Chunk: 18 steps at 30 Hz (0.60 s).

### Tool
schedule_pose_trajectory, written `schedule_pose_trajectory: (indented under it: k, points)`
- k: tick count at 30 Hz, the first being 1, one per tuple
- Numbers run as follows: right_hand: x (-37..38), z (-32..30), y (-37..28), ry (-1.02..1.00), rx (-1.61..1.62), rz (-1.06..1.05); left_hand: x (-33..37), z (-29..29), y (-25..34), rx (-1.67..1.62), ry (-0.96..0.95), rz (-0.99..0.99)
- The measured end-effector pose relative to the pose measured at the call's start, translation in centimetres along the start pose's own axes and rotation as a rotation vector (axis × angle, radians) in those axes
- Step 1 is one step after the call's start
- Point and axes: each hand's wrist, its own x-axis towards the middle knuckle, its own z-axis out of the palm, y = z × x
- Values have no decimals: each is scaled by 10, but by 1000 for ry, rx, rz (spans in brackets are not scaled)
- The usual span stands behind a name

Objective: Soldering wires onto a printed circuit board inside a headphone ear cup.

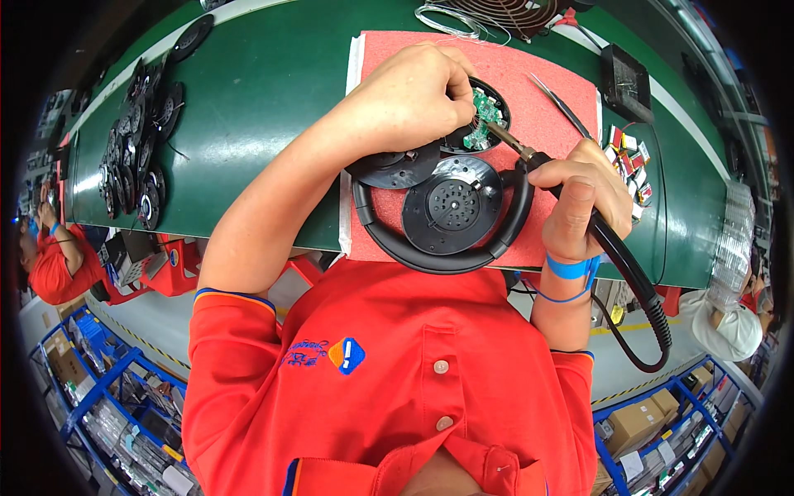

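Green board (488,107) beside left grip (418,95) — its hold unclear, right grip (585,198) grasping soldering iron (610,240)

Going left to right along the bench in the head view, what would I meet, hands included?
Pile of black discs → left hand → green circuit board → right hand → stack of clear plastic.
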Motion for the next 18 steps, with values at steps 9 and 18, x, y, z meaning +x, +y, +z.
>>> schedule_pose_trajectory:
  k: [9,18]
  points:
    - [0,-2,0,48,7,6,0,1,-1,-13,-6,-3]
    - [1,-8,4,-29,52,-48,0,2,-3,6,17,36]
